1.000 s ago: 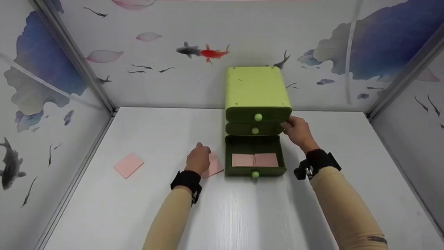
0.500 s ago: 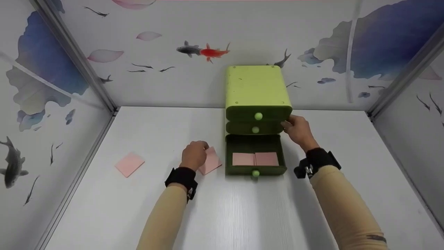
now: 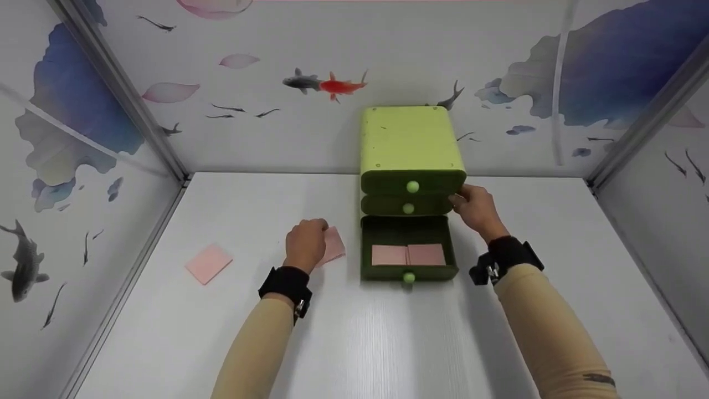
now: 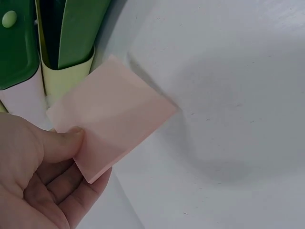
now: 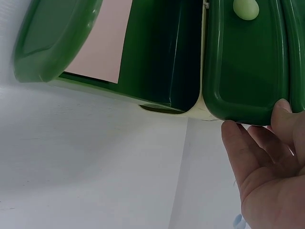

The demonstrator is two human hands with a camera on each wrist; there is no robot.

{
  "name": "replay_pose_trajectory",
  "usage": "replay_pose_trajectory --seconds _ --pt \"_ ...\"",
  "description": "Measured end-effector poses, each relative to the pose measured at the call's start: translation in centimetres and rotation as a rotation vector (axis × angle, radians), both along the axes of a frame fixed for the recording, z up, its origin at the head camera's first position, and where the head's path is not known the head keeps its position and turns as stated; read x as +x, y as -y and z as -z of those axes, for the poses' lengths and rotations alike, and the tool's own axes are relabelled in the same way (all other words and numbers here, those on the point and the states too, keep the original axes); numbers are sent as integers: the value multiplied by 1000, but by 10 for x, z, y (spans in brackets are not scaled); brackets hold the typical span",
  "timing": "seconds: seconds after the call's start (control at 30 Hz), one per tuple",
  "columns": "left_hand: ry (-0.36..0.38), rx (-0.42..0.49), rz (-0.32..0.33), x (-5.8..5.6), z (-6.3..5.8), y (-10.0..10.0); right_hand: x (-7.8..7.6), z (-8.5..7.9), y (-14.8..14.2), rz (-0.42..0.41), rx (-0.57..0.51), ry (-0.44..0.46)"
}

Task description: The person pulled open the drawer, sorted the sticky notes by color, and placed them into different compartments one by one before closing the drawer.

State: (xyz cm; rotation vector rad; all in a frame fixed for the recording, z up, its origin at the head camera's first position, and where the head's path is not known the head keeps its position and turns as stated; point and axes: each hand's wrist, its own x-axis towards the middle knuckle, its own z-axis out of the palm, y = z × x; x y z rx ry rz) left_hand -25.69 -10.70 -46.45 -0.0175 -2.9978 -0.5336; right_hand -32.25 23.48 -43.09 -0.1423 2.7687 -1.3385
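Observation:
My left hand (image 3: 306, 244) pinches a pink sticky note pad (image 4: 116, 107) by one corner, thumb on top and fingers beneath. The pad is left of a green desktop drawer cabinet (image 3: 410, 138) and casts a shadow on the table. At the cabinet's right side, my right hand (image 3: 477, 211) holds the edge by the middle drawer (image 5: 250, 67), thumb at its front and fingers along the side. The bottom drawer (image 3: 409, 272) is pulled out, with two pink pads (image 3: 389, 255) lying side by side in it. The top and middle drawers look pushed in.
Another pink pad (image 3: 209, 264) lies on the white table (image 3: 354, 343), farther left. Behind the cabinet stands a wall (image 3: 249, 138) printed with fish and petals. Side walls with metal posts (image 3: 127, 94) bound the table.
My left hand has drawn the pink sticky note pad left and back, away from the bottom drawer. The right hand and the cabinet have stayed in place.

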Motion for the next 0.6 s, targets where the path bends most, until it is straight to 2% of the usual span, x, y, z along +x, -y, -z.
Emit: replay_pose_trajectory --seconds 0.27,0.43,0.6 --pt "-32 -34 -2 -1 -9 2 -1 0 1 19 15 24" --pt "-68 -38 1 0 -20 1 -1 -1 2 24 2 37" --pt "-131 -36 33 3 -33 -2 0 -2 3 30 11 27"
